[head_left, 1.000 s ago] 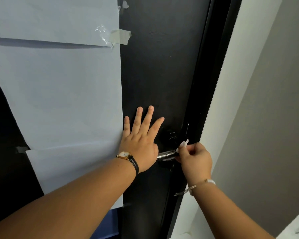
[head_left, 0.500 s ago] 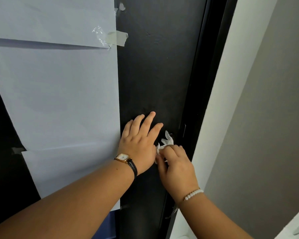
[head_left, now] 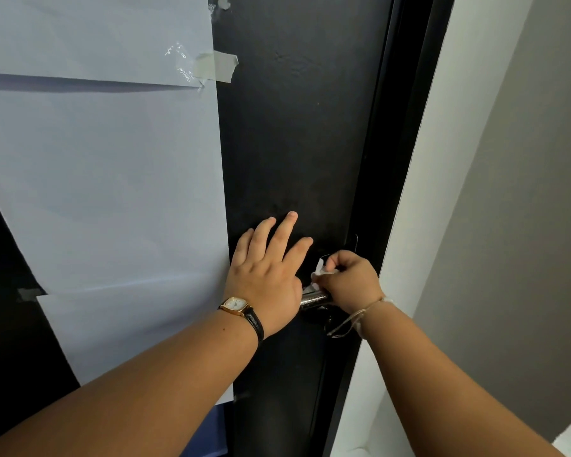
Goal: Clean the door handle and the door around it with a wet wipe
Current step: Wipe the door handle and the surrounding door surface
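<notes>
The black door (head_left: 297, 133) fills the middle of the view. Its metal handle (head_left: 314, 298) shows as a short shiny piece between my two hands; the rest is hidden. My left hand (head_left: 267, 275) lies flat on the door just left of the handle, fingers spread, holding nothing. My right hand (head_left: 350, 282) is closed over the handle's right part with a white wet wipe (head_left: 318, 270) bunched in its fingers; a corner of the wipe sticks up above the handle.
Large white paper sheets (head_left: 106, 179) are taped over the door's left side, with a tape strip (head_left: 216, 65) at the top. The black door frame (head_left: 406, 127) runs along the right edge, then a white jamb (head_left: 442, 159) and a grey wall (head_left: 524, 225).
My right hand moved the wipe from the door face above the handle back down onto the handle. My left hand stayed flat on the door. The camera shifted slightly.
</notes>
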A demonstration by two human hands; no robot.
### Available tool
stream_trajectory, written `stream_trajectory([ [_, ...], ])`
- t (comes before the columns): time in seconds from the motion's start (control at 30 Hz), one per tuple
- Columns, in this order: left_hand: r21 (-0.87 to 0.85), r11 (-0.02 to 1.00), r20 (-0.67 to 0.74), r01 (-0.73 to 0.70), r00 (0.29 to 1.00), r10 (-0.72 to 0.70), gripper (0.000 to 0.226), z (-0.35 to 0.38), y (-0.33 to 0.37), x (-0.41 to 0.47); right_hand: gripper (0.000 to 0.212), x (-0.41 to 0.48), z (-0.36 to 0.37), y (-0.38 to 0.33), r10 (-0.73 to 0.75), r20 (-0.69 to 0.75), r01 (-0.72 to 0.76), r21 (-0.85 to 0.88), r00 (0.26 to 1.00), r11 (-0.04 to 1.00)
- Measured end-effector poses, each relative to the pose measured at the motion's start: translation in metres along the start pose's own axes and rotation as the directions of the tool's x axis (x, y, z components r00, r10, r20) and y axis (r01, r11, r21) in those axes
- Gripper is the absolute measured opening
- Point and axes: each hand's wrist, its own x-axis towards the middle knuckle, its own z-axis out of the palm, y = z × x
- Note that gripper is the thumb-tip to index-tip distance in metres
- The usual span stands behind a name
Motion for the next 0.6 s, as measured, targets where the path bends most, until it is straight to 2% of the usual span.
stream_trajectory([
  [0.03, 0.009, 1.000, -0.004, -0.002, 1.000, 0.002, 0.060, 0.001, 0.000, 0.000, 0.026, 0.003, 0.001, -0.001, -0.010, -0.017, 0.009, -0.056, 1.000, 0.998],
  [0.1, 0.041, 0.999, -0.020, 0.008, 1.000, -0.007, 0.064, 0.002, 0.001, -0.001, 0.023, 0.004, 0.002, -0.007, -0.066, -0.030, 0.054, -0.294, 0.997, 0.954],
  [0.17, 0.078, 0.997, -0.039, 0.024, 0.999, -0.021, 0.068, 0.003, 0.000, -0.001, 0.011, 0.003, 0.002, -0.016, -0.193, -0.059, 0.128, -0.557, 0.980, 0.821],
  [0.2, 0.091, 0.996, -0.042, 0.027, 0.999, -0.023, 0.069, 0.005, 0.000, -0.001, 0.012, 0.002, 0.002, -0.018, -0.278, -0.086, 0.165, -0.627, 0.957, 0.761],
  [0.27, 0.103, 0.994, -0.040, 0.033, 0.999, -0.029, 0.070, 0.006, -0.001, -0.001, 0.019, 0.003, 0.002, -0.017, -0.442, -0.084, 0.287, -0.651, 0.893, 0.703],
  [0.33, 0.100, 0.994, -0.032, 0.040, 0.999, -0.037, 0.070, 0.007, -0.001, -0.001, 0.021, 0.004, 0.000, -0.010, -0.530, -0.092, 0.380, -0.596, 0.843, 0.708],
  [0.37, 0.101, 0.994, -0.028, 0.044, 0.999, -0.041, 0.070, 0.007, -0.001, -0.001, 0.019, 0.005, -0.002, -0.008, -0.507, -0.140, 0.364, -0.540, 0.851, 0.759],
  [0.47, 0.111, 0.993, -0.013, 0.045, 0.999, -0.044, 0.069, 0.006, 0.000, -0.001, 0.015, 0.008, -0.010, -0.007, -0.291, -0.238, 0.168, -0.431, 0.927, 0.887],
  [0.53, 0.110, 0.993, -0.001, 0.041, 0.999, -0.041, 0.068, 0.006, 0.000, -0.001, 0.015, 0.010, -0.015, -0.011, -0.157, -0.175, 0.063, -0.449, 0.972, 0.891],
  [0.6, 0.114, 0.993, 0.007, 0.045, 0.999, -0.046, 0.068, 0.005, 0.000, -0.001, 0.018, 0.009, -0.017, -0.014, -0.087, -0.115, 0.023, -0.472, 0.990, 0.881],
])
